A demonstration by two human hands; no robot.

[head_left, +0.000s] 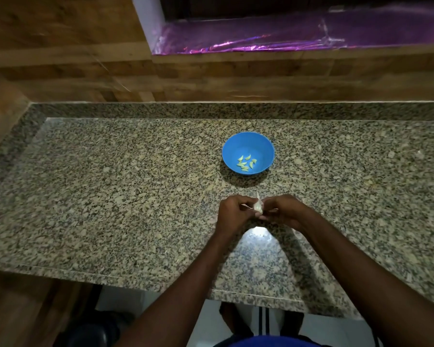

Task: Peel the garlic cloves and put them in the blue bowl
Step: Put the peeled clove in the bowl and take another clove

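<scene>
Granite-speckled desk (110, 171) carries our work: near its front edge our left hand (232, 211) and right hand (283, 209) meet, both pinching one papery garlic clove (258, 206) between curled fingers, wrists angled inward. Just beyond sits the blue bowl (248, 139) holding several peeled cloves (246, 163). We judge a hard tug could flick the clove onto the desk.

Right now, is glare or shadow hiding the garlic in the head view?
Head view: a bright glare spot lies on the granite counter just nearer than both hands, not over the garlic, which shows pale between the left hand and right hand. The blue bowl casts a dark shadow toward the hands; counter edges bow from wide-angle distortion.
</scene>
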